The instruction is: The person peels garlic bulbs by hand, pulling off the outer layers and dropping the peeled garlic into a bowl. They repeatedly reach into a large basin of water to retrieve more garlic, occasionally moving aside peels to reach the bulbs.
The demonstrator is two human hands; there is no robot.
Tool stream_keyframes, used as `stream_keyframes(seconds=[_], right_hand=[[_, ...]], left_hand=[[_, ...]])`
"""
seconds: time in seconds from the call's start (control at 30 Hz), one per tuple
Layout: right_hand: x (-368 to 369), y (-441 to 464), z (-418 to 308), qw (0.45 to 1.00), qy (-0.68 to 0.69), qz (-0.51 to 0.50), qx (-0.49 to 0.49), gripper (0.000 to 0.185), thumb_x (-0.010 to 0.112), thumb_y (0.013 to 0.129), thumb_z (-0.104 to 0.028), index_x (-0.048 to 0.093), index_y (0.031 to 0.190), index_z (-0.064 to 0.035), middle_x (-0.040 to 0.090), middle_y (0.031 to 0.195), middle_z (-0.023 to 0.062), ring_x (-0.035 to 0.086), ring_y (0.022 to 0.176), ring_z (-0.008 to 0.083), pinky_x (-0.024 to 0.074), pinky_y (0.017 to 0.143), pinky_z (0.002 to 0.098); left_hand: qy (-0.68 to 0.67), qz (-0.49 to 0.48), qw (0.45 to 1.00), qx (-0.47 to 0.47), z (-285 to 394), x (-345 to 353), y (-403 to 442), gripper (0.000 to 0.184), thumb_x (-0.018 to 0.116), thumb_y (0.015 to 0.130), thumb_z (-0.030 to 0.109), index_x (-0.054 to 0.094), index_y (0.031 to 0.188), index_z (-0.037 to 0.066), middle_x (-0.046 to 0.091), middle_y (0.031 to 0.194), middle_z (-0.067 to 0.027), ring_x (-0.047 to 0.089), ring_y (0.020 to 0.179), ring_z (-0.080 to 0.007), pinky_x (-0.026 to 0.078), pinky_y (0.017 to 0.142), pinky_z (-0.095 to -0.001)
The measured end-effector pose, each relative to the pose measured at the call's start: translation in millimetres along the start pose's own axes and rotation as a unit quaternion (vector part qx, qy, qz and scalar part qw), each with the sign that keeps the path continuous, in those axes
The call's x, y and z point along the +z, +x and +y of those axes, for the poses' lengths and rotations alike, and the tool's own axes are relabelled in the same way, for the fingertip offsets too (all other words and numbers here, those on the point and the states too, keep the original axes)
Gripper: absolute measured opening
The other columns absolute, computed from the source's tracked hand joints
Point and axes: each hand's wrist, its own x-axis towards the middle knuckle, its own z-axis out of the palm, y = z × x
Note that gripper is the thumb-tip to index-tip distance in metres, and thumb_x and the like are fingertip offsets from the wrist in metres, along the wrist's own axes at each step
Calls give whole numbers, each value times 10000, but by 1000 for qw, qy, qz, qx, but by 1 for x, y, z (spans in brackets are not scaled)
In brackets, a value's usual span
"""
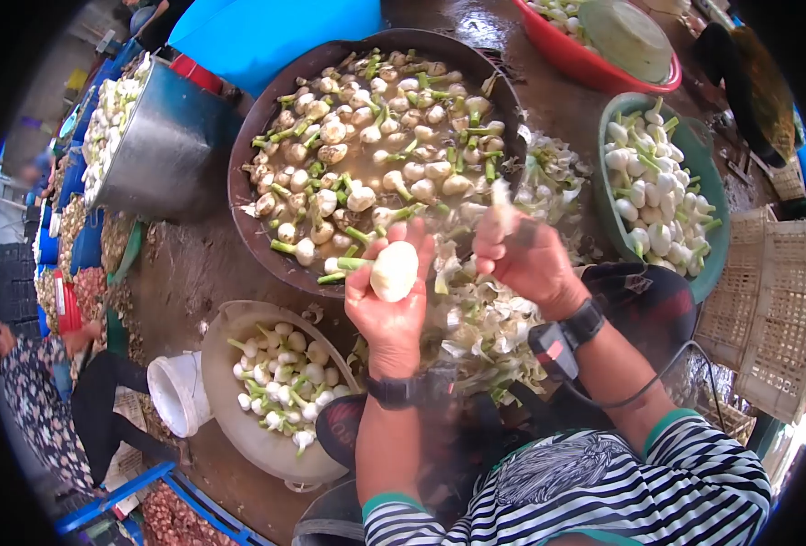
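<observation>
White garlic (394, 271) sits in my far-off left hand (387, 318), thumb and fingers round it; my right hand (535, 267) pinches a pale, blurry bit (502, 207). Looks like peeling to me; the next pull needs a soft, steady hold

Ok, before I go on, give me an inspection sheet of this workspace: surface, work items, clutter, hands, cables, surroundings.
Surface: brown floor, wet-looking, with scattered debris.
Work items: large round brown basin of bulbs in murky water; green plastic basin and oval whitish plastic basin hold cleaner white bulbs.
Clutter: heap of pale papery peelings beside the brown basin.
Hands: left hand holds a white round bulb with green stem; right hand pinches a small pale piece, too blurred to identify.
Cables: thin black cable loops from the right wrist device.
Surroundings: person in dark floral top at far left; white plastic bucket tilted.
</observation>
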Motion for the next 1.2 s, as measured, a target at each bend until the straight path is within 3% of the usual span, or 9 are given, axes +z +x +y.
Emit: stream_keyframes(seconds=[0.1,0.2,0.3,0.5,0.53,0.6,0.9,1.03,1.2], right_hand=[[1,-5,-10,978,-206,-6,23,192,598,788,-195,557,910,-53,561,816,66,576,726,224,484,686,400],[-45,-16,32,461,-874,-3,153,207,628,703,-111,599,901,-55,622,870,127,616,816,290,497,710,384],[-37,-24,36,431,-901,52,11,238,587,671,-38,625,904,-67,637,889,161,608,873,316,492,713,354],[-20,-3,19,854,-516,-43,-60,263,508,691,15,620,923,-33,625,792,127,572,679,220,466,623,273],[-32,-6,30,825,-561,-62,32,221,562,710,-77,627,921,-76,589,701,131,606,708,203,493,644,325],[-32,-23,46,377,-890,-144,212,261,557,683,-69,666,920,-91,642,786,146,623,709,290,497,625,357],[26,-3,13,867,-484,108,-39,186,539,768,-22,647,919,-10,617,715,149,615,628,239,470,584,315],[33,0,21,727,-669,82,-129,171,538,739,-2,648,870,-4,614,703,180,621,629,283,477,600,370],[33,0,24,592,-787,71,-160,200,528,665,35,626,837,4,578,681,207,585,643,356,461,585,362]], left_hand=[[-33,-19,999,0,3,9,0,360,473,778,188,609,1032,-28,553,1194,-215,380,1244,-423,272,1055,-566],[-10,-10,1000,3,2,11,0,356,475,819,227,609,1057,-2,548,1201,-204,413,1222,-403,324,1021,-547],[-3,14,1000,19,4,4,4,379,456,828,227,564,1092,-23,543,1192,-221,405,1225,-405,300,1039,-538],[98,71,991,56,-5,1,3,319,436,871,230,549,1063,2,584,1103,-179,538,1072,-340,425,939,-481],[122,71,988,68,-7,2,4,315,438,871,230,550,1058,4,585,1099,-178,541,1069,-332,429,936,-473],[171,75,977,98,-9,2,4,307,440,870,231,552,1049,8,588,1090,-174,545,1062,-317,436,929,-456],[445,22,863,239,-27,6,-2,296,456,836,85,530,1079,-68,547,1130,-169,513,1063,-258,397,938,-349],[653,-57,675,337,-34,12,-8,275,403,859,39,527,1087,-52,526,1163,-144,487,1090,-245,364,975,-359],[624,-20,718,309,-32,5,-6,301,402,846,79,531,1088,-46,539,1126,-153,501,1067,-244,378,961,-355]])
